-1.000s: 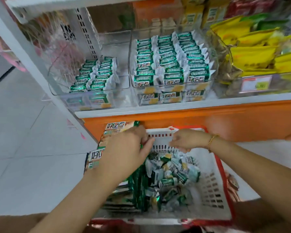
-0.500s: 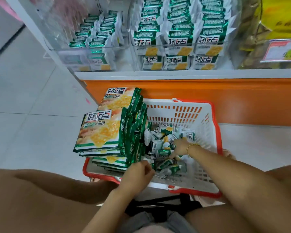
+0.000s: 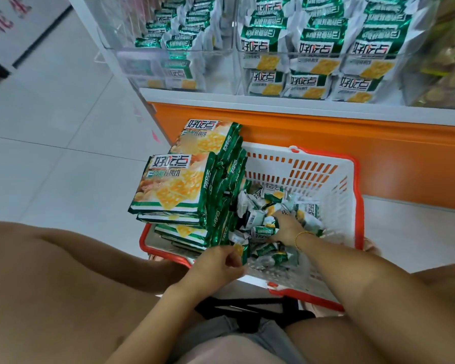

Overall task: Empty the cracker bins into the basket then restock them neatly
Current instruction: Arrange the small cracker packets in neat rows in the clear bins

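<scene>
Clear plastic cracker bins (image 3: 221,72) stand side by side on a white shelf (image 3: 273,103). The left one holds two rows of small green-and-white cracker packets (image 3: 318,40) with bare room along its right wall. The right one is packed with three rows up to its front wall.

Below the shelf's front edge, against an orange panel (image 3: 326,137), a white slotted plastic basket with a red rim (image 3: 352,185) sits on the pale tiled floor (image 3: 50,158). A loose heap of the same packets (image 3: 263,203) lies on the basket's bottom. Large green-and-yellow cracker bags (image 3: 174,185) are stacked over its left edge and crowd the heap.

At the near edge of the basket the left hand (image 3: 216,266) pinches a single packet (image 3: 243,252) between thumb and fingers. The right hand (image 3: 286,229), with a gold bracelet (image 3: 301,237) on its wrist, is down in the heap. Its fingers are buried among the packets, so its hold cannot be told. Bare knees flank the basket. A bin of yellowish packs (image 3: 444,61) stands at the shelf's right end.
</scene>
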`<state>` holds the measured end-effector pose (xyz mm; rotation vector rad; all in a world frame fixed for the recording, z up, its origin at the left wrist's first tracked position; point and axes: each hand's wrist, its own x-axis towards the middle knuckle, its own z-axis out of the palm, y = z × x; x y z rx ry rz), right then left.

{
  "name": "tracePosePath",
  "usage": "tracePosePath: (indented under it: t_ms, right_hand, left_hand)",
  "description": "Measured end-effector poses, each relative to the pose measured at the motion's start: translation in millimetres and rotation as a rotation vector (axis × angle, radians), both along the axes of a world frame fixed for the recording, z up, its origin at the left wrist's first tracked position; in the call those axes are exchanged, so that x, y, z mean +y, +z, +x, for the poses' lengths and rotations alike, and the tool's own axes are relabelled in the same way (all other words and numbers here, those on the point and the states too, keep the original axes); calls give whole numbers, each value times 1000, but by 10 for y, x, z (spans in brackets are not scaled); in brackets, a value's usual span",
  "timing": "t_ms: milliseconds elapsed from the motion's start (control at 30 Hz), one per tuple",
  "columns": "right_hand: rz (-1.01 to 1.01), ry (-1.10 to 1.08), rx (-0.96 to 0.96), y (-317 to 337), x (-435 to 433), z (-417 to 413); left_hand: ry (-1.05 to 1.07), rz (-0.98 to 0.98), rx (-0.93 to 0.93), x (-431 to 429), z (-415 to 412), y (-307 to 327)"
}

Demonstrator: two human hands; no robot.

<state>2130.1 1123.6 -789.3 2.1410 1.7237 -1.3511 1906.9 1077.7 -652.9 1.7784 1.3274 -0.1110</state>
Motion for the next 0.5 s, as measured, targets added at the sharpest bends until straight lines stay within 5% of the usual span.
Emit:
tracePosePath:
  t_ms: [367,500]
  right_hand:
    - [-42,100,-38,351,74,83]
    - [-205,-258,335,676,136,232]
  left_hand:
    - [59,-9,-6,-19,71,48]
    - [78,-32,-93,58,229,114]
